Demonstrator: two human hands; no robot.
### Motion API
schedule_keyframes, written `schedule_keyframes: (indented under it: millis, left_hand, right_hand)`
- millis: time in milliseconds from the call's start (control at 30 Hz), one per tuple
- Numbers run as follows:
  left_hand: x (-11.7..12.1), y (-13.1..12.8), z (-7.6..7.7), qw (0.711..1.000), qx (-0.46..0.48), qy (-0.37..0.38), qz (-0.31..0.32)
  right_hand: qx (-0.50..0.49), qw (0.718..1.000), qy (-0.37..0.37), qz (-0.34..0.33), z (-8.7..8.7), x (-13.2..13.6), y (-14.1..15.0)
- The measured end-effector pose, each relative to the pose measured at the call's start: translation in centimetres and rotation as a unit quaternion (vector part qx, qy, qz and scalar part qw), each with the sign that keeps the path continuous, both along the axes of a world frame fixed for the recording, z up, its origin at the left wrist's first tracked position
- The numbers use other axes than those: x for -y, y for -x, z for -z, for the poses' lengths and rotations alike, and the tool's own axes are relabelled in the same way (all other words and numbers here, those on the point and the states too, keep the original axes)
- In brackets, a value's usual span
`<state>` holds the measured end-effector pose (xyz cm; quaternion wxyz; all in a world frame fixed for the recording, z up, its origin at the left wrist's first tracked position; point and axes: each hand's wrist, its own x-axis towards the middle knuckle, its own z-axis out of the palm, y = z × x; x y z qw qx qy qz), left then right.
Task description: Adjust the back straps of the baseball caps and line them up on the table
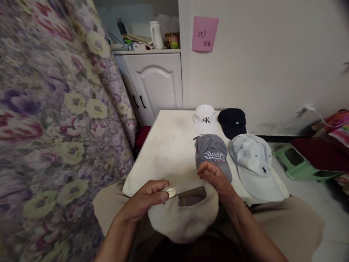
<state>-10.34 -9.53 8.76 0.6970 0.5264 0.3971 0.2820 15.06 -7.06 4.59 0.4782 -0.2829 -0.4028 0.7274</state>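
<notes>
A cream baseball cap (185,222) is held between both hands in front of my lap, its back opening and strap facing up. My left hand (147,198) pinches the strap beside a metal buckle (171,191). On the cap's other side, my right hand (218,180) grips the rim near the strap's far end, with fingers curled. Just beyond the right hand lies a grey cap (212,147) with "Always" lettering. To its right is a pale blue-white cap (253,156) with a small dark emblem. Farther back sit a white cap (205,120) and a dark navy cap (233,123).
The caps rest on a cream-covered table (155,153). A floral curtain (68,138) hangs along the left. Behind stands a white cabinet (155,83) with a white jug (156,35) on top. At right is a green stool (294,160); a pink note (205,34) is on the wall.
</notes>
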Motion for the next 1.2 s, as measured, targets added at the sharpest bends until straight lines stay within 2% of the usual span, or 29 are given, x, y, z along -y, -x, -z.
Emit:
schedule_keyframes:
  millis: [133,333,467,700,800,967,1200]
  left_hand:
    - [-0.1,-0.2,0.0,1.0,0.017,-0.003,-0.006]
    - [0.0,-1.5,0.6,0.996,0.068,0.059,-0.004]
    - [-0.1,-2.4,0.7,0.99,0.119,0.074,-0.007]
    - [-0.5,-2.8,0.4,0.978,0.175,0.113,-0.004]
    - [-0.5,-2.8,0.1,0.978,0.168,0.124,0.015]
    - [-0.5,-2.9,-0.4,0.983,0.144,0.103,0.056]
    - [-0.5,-2.9,-0.2,0.983,0.145,0.102,0.045]
  right_hand:
    - [0.027,0.999,-0.027,0.019,0.1,-0.3,-0.7]
    - [0.106,0.988,-0.106,0.044,0.3,-0.1,-2.1]
    - [0.124,0.983,-0.132,0.04,0.8,0.0,-2.4]
    - [0.115,0.987,-0.107,0.041,1.5,0.0,-2.3]
    - [0.112,0.987,-0.105,0.049,1.1,0.0,-2.3]
    - [0.115,0.986,-0.106,0.056,0.8,0.2,-2.4]
    - [0.101,0.991,-0.073,0.055,0.9,0.3,-2.3]
